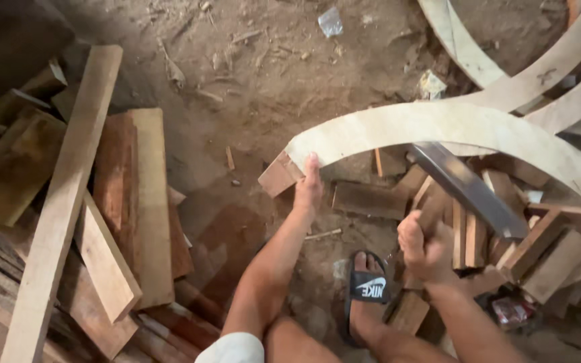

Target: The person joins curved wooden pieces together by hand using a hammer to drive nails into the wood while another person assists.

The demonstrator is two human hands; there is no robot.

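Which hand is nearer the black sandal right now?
Right. The right hand, gripping the big blade's handle, is just up and right of the sandal. The left hand is farther up, holding the curved board's end.

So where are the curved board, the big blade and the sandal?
curved board (438, 124): head view, top of the pale arc.
big blade (469, 188): head view, middle of the flat grey metal.
sandal (369, 288): head view, black strap over the foot.

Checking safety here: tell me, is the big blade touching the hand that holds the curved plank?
No. The machete blade is raised in the right hand, apart from the left hand gripping the curved plank.
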